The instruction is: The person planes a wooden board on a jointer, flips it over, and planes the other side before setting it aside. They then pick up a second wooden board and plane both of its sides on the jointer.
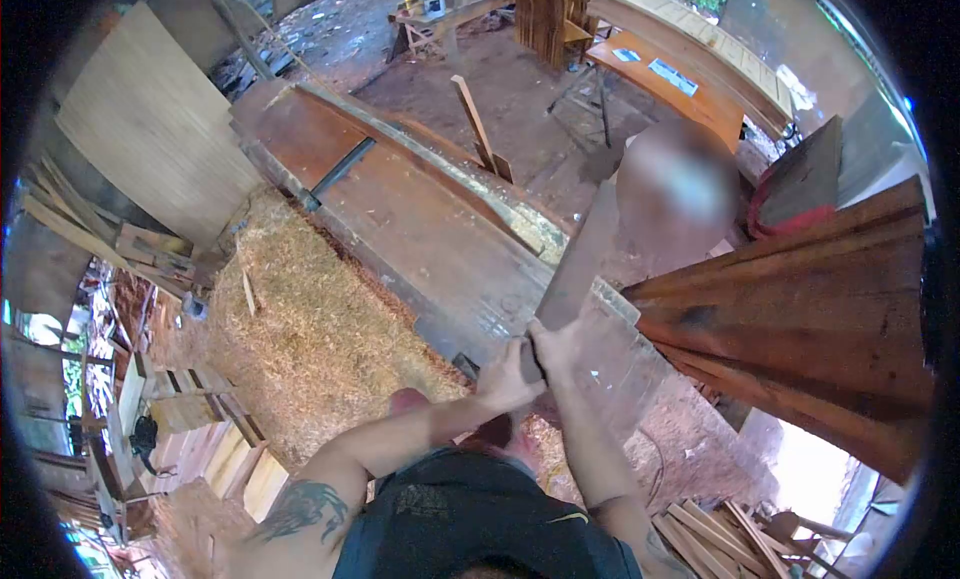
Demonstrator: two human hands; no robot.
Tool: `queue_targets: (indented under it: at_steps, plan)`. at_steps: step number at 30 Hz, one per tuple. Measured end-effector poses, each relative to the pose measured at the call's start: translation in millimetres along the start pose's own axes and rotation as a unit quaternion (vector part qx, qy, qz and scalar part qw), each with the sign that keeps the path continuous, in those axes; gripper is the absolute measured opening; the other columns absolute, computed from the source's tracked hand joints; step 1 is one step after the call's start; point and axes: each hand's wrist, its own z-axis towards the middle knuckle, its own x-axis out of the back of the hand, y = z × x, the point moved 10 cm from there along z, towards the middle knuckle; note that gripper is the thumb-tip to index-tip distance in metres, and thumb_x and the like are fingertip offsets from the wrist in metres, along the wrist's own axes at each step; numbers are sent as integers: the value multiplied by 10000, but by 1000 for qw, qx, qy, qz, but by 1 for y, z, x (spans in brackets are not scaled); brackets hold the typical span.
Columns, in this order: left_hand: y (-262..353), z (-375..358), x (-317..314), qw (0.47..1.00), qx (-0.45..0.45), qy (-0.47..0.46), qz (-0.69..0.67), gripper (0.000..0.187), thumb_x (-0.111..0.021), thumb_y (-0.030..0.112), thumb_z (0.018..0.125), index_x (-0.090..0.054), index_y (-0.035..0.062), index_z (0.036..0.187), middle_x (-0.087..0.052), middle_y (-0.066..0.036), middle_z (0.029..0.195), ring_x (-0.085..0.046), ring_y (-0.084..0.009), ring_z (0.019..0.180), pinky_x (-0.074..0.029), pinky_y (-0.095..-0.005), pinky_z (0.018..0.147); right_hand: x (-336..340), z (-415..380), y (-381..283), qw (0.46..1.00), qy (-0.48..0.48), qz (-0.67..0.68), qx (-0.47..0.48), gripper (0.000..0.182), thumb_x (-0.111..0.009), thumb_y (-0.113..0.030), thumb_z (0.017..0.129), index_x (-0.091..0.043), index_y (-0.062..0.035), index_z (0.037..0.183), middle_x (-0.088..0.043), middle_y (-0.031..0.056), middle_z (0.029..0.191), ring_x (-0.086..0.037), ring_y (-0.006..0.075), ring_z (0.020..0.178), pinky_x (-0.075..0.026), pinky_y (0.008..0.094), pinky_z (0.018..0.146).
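Observation:
A long flat wooden board (578, 269) slants up and away over the workbench (440, 249). My left hand (509, 377) and my right hand (555, 347) are close together at the board's near end, both with fingers closed on it. The board's far end reaches a blurred area beside another person (680, 189). A dark metal bar (343, 171) lies across the bench to the left.
Wood shavings (310, 319) cover the ground left of the bench. Large dark planks (800, 309) stand at the right. Cut wood strips (715, 539) lie at the lower right. An orange table (665, 84) stands behind.

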Motion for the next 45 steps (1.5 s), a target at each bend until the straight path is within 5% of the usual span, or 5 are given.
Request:
queue_targets:
  at_steps: [5, 12, 18, 35, 45]
  plan:
    - [-23, -28, -23, 950, 113, -222, -188, 697, -808, 458, 873, -619, -6, 1358, -749, -203, 1156, -735, -360, 1075, -569, -457, 980, 16, 0, 16, 980, 18, -196, 31, 924, -908, -385, 696, -495, -18, 1436, -657, 268, 1320, -662, 439, 1219, -524, 510, 1057]
    - [-158, -113, -4, 964, 29, -233, -121, 603, -749, 520, 907, -697, 78, 1314, -764, -188, 1194, -734, -351, 1127, -569, -463, 983, 60, -38, -5, 965, -38, -254, -47, 834, -877, -374, 717, -577, -11, 1406, -664, 290, 1326, -650, 427, 1262, -516, 503, 1087]
    - [-390, -217, 58, 959, 210, -187, 23, 481, -671, 455, 935, -757, 36, 1153, -750, -221, 1202, -708, -397, 1145, -557, -465, 980, 90, -112, 115, 964, -24, -260, -39, 979, -867, -336, 712, -428, 6, 1518, -672, 297, 1307, -669, 468, 1205, -530, 508, 1062]
    - [-252, -99, 63, 975, 155, -98, 127, 518, -752, 446, 907, -713, 77, 1268, -724, -212, 1250, -691, -390, 1164, -547, -485, 1006, 193, -106, 158, 948, -159, -273, 39, 946, -882, -247, 697, -436, -19, 1499, -691, 280, 1204, -690, 498, 1074, -560, 562, 924]
    - [-202, 66, -27, 917, 187, -188, 299, 1128, -798, 538, 859, -248, -95, 1614, -197, -442, 1642, -186, -598, 1547, -194, -610, 1285, 124, -22, 207, 947, -161, -277, 4, 962, -857, -228, 664, -449, -20, 1510, -683, 271, 1195, -684, 495, 1078, -567, 540, 914]
